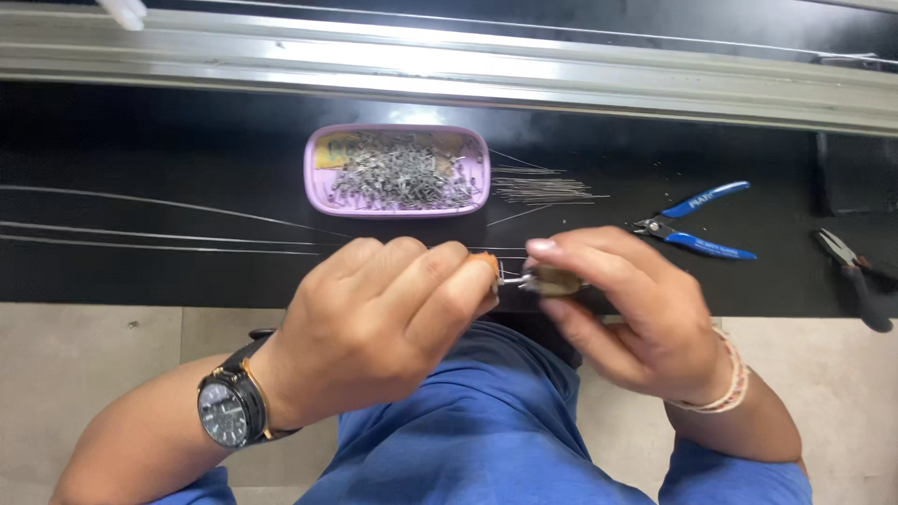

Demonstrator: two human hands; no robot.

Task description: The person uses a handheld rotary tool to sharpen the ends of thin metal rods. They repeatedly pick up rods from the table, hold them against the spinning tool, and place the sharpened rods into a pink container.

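Hands: both are raised together over the front edge of the black tabletop [140, 271], above the person's blue-clad lap, and both are closed on something.
Left hand [383, 318]: clenched around an orange-tipped tool [488, 265], most of it hidden inside the fist — only the tip shows, so I cannot tell what kind of tool it is.
Right hand [622, 313]: pinching a small brownish piece [554, 281] between thumb and fingertips; a short metal pin [513, 279] juts from it toward the tool.
Meeting point: the tool tip and the pin come together in the narrow gap between the two hands; whether the tip actually grips the pin is too small to tell.
Doing it well: in my judgement, the work wants the wrists kept close and braced, the piece held still and the tool doing the moving, with light force — the pin looks thin enough to bend.
Supply: the pink tray [313, 168] of small metal bits sits just behind the hands, with loose wire pieces [543, 187] beside it.
Long wires [159, 234]: they run in from the left across the tabletop.
Spare tools: blue-handled cutters [697, 224] and dark pliers [856, 271] lie to the right, untouched.
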